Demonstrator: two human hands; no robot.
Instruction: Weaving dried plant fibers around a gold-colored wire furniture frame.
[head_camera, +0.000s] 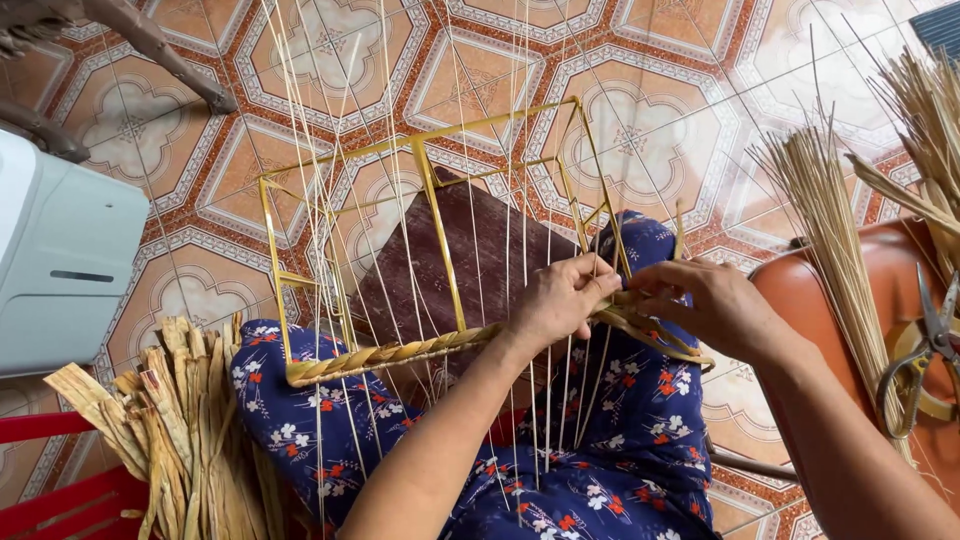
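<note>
While a heap of dry tan leaf strips (170, 420) lies at left, the yellow wire basket frame (430, 200) rests on the lap; left hand (560, 300) and right hand (705, 305) pinch the braided straw rim (400, 352), near scissors (925, 345).

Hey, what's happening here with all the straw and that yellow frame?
A seated person is weaving dried fibre around a yellow wire frame resting on their lap. Both hands meet at the frame's near edge: the left hand pinches the plaited band, while the right hand works the strand beside it. Thin upright strands run through the frame. A pile of dried leaf strips lies to the left; thin reed bundles and scissors sit on the right.
</note>
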